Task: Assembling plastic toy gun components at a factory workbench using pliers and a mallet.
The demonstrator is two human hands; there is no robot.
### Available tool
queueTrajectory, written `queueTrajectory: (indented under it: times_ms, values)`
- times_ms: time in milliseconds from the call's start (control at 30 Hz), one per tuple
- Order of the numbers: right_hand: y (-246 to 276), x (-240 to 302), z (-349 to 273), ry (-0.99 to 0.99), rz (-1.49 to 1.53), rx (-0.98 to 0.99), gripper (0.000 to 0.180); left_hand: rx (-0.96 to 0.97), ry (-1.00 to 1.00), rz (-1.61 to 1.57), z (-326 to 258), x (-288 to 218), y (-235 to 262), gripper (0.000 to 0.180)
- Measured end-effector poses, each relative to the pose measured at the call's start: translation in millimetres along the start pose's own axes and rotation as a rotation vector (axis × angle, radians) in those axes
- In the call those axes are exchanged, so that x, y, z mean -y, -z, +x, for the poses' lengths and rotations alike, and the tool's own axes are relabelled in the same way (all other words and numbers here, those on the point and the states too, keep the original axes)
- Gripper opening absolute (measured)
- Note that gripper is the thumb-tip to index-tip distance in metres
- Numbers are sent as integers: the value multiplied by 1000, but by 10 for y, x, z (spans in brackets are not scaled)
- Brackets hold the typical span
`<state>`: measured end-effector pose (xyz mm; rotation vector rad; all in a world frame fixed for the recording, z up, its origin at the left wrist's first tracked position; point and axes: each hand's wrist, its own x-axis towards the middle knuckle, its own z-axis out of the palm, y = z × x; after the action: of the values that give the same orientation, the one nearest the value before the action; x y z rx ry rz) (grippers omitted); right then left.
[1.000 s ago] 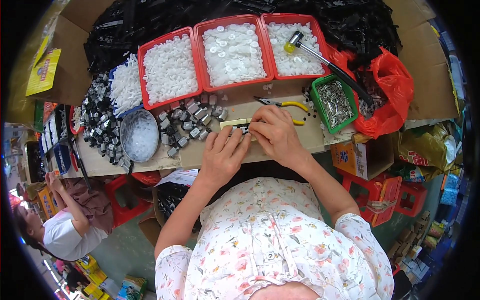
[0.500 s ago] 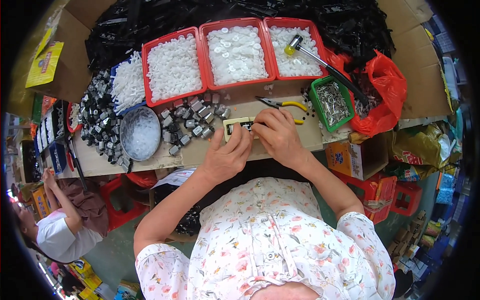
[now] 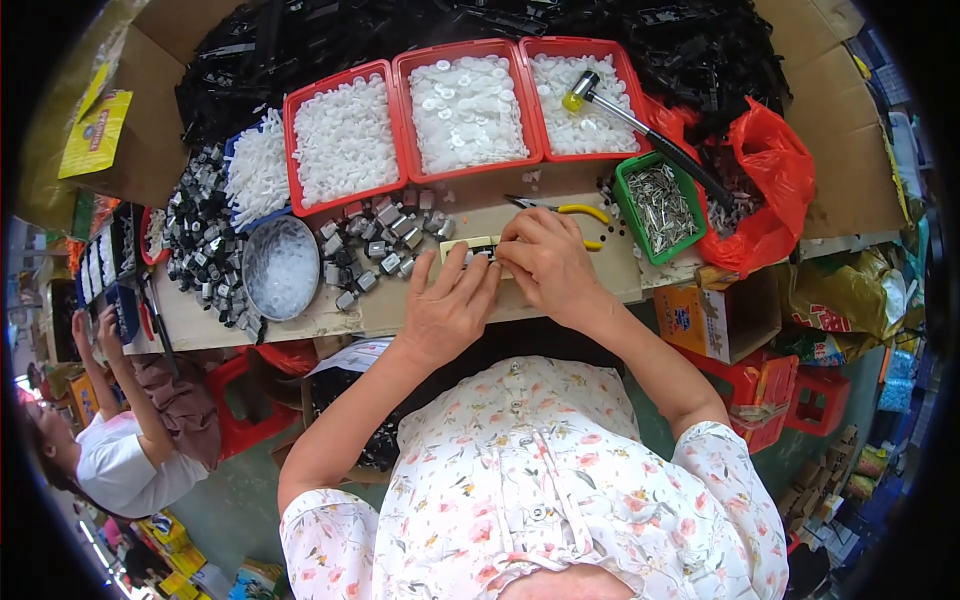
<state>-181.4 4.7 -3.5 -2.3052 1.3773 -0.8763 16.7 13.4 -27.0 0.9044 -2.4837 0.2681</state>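
A small cream block [image 3: 455, 246] with a dark recess and a small black-and-silver part in it lies at the table's near edge, partly covered by my fingers. My left hand [image 3: 447, 308] grips its near side, outer fingers apart and fingertips by the recess. From the right, my right hand [image 3: 553, 262] bends over the block, thumb and fingers pinched together at its right end. What they pinch is hidden. Yellow-handled pliers [image 3: 582, 211] lie just beyond my right hand. A heap of small silver-and-black metal pieces [image 3: 385, 240] is left of the block.
Red trays [image 3: 467, 110] of white plastic parts line the back, before a black heap [image 3: 480, 22]. A hammer [image 3: 650, 128] rests across the right tray and a red bag [image 3: 775, 190]. Nearby are a green tray [image 3: 660, 208] of metal pins and a round metal bowl [image 3: 281, 268]. Another person [image 3: 130, 450] sits left.
My left hand has shifted slightly down, its fingers spreading more. My right hand has moved slightly left and down, over the block. At the left, the other person's hands have risen and parted.
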Motion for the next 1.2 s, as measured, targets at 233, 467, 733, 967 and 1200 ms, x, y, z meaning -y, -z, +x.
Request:
queueTrajectory:
  times_ms: [233,467,733,967,1200]
  values:
    - [46,-66,7,11,-14,57,12,2,50,-34,60,-46,27,29]
    - [705,-389,-180,-235,5,-243,16,36,127,-195,103,4,179,29]
    - [972,-845,-480,-436,-490,-178,15,-28,148,-430,614,242,177,23]
    - [979,-924,-426,-471,-456,-182,9,-84,85,-504,1392,379,-212,13]
    - [963,-973,-393,-445,-398,-247,8,45,27,-417,2004,332,-834,11]
